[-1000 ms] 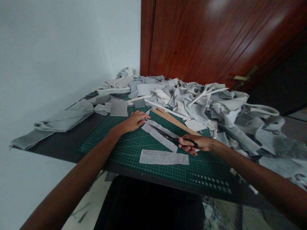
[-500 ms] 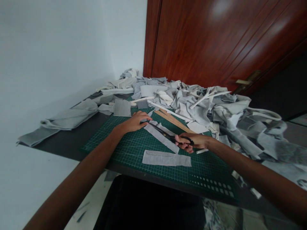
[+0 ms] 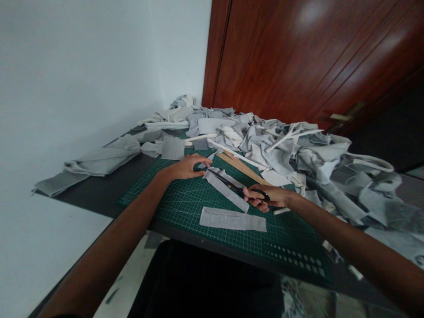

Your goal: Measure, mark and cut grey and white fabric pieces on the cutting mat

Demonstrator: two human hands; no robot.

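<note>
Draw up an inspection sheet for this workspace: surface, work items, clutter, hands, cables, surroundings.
Surface: green cutting mat on a dark tabletop.
Work items: black scissors, blades along an angled fabric strip; second strip nearer the person; ruler-like wooden piece beyond.
Clutter: pale and grey fabric scraps heaped along the far and right sides; loose bits below the table.
Hands: right hand grips the scissors' handles; left hand at the angled strip's far end, hold unclear.
Cables: nothing seen.
Surroundings: white wall left, reddish-brown door behind.
</note>
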